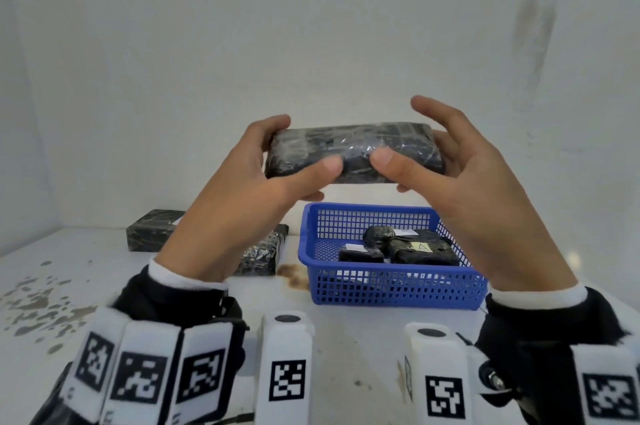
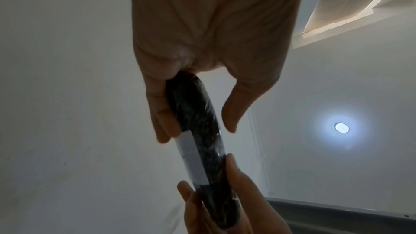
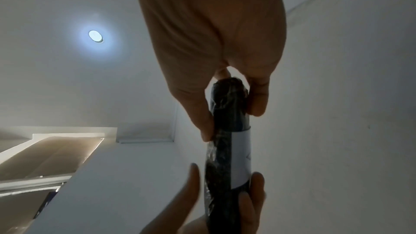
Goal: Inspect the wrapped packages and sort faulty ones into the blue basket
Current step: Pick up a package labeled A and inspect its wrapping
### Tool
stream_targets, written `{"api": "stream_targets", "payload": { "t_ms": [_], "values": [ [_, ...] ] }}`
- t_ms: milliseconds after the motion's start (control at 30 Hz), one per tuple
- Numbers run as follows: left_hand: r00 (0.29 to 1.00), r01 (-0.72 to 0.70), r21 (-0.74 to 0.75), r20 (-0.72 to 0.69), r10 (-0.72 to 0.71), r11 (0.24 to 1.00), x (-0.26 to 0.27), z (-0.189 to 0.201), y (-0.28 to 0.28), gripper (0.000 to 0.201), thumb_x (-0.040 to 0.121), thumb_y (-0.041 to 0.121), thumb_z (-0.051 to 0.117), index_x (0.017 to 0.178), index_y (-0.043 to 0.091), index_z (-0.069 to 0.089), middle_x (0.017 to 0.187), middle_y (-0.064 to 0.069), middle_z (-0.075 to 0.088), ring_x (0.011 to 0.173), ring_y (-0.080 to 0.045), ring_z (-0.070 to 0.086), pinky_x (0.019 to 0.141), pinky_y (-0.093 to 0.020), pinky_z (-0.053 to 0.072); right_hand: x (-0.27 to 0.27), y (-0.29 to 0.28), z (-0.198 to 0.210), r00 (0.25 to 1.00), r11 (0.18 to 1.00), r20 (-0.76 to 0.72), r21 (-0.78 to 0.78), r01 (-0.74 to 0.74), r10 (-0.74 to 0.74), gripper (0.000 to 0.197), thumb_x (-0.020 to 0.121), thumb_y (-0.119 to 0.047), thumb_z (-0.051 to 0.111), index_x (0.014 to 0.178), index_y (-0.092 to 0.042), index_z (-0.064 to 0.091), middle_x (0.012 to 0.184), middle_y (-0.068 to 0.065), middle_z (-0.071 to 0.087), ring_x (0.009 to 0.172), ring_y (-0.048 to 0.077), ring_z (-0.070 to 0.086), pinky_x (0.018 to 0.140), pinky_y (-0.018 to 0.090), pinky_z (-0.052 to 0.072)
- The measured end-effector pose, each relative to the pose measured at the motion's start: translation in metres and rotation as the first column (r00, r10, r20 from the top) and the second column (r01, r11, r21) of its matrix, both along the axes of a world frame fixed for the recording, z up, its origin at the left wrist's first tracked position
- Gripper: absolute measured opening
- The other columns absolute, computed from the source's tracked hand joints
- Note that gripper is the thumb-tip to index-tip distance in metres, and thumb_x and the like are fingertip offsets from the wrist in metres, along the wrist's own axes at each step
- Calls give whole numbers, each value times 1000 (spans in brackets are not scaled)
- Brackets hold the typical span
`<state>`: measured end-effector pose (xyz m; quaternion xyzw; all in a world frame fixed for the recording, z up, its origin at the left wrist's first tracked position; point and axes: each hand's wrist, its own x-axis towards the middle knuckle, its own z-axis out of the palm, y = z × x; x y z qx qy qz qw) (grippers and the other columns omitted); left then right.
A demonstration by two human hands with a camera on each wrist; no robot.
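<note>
**Package up for inspection, both hands on it**

Here we are mid-check: the package (image 1: 353, 153) is held up in the air above the basket (image 1: 391, 282), long side across, well clear of the table (image 1: 86, 286). The left hand (image 1: 249, 182) grips its left end, thumb on the near face and fingers curled round the back; the right hand (image 1: 460, 175) grips the right end the same way, though its index finger stands off above the top edge. So this is the inspecting step, I'd say, not the sorting one.

What comes next hangs on the verdict. If the wrap is faulty, it's a short drop straight down into the basket, where dark packages (image 1: 408, 244) with paper labels already lie. If it passes, it likely belongs with the two packages (image 1: 152, 229) lying on the table to the left. Either way, turning it to see the far face looks sensible first.

Now the wrists earn their keep. From the head view the near face shows only glossy, wrinkled film. The left wrist view looks along the edge and shows a white label (image 2: 191, 159) on the far side; the right wrist view shows the same label with a faint mark on it, too small to read. Neither wrist view shows the basket.
</note>
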<state>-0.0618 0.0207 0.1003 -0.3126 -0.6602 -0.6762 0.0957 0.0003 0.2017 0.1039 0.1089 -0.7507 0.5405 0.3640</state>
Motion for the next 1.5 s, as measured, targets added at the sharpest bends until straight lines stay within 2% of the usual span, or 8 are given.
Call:
{"api": "stream_targets", "payload": {
  "t_ms": [100,300,467,667,933,1133,1300,1500],
  "values": [
    [1000,2,22,12,-2,1000,2,1,2,93,57,45,80,139,27,39,102,5,72,82,-10,73,79,-26,48,0,-2,0,1000,1000,25,-8,-17,17,80,64,-49,75,139,-36,50,109,-9,72,79,6,72,75,14,53],
    [1000,20,42,11,-20,999,2,3,-2,76,68,37,76,133,17,42,102,1,73,88,-19,73,90,-40,55,-1,-1,-1,992,990,-2,-63,-126,126,57,77,-43,68,132,-35,55,102,-6,69,67,20,60,64,23,50],
    [993,109,112,32,-113,988,4,5,-3,54,78,34,62,125,17,42,86,-3,66,60,-19,63,46,-25,48,-3,4,-1,980,975,-31,-101,-199,197,62,79,-40,67,137,-35,48,102,-6,69,67,21,57,59,24,47],
    [991,132,171,4,-135,976,1,6,1,19,87,32,51,100,22,43,73,-2,63,54,-21,57,41,-25,41,-1,3,1,973,960,-20,-165,-228,228,34,76,-41,65,107,-28,61,81,-2,68,63,18,56,54,28,43],
    [992,127,77,-23,-125,989,4,2,2,44,80,38,68,113,23,42,66,7,64,57,-17,55,45,-24,42,-2,0,1,990,977,-4,-164,-137,138,23,85,-45,64,97,-26,60,76,-3,66,60,19,52,52,28,41],
    [999,38,13,-38,-37,999,2,1,2,69,68,40,80,123,25,41,61,4,61,56,-17,53,51,-26,43,-3,0,-1,984,982,-13,-53,-179,179,66,67,-44,76,126,-39,49,79,-12,69,63,5,61,63,18,48],
    [999,-6,16,-33,6,1000,2,1,0,74,60,44,74,124,22,44,76,5,67,62,-11,60,50,-26,43,-2,-2,-2,989,990,-49,49,-136,138,63,68,-39,79,124,-41,48,86,-15,68,66,0,62,76,22,50],
    [1000,0,6,-21,1,1000,4,3,-2,54,64,51,71,104,18,55,82,6,70,61,-12,64,49,-27,42,-3,-5,-3,989,991,-79,44,-124,128,48,73,-38,77,113,-33,50,74,-17,59,62,0,59,66,15,47]
  ]
}}
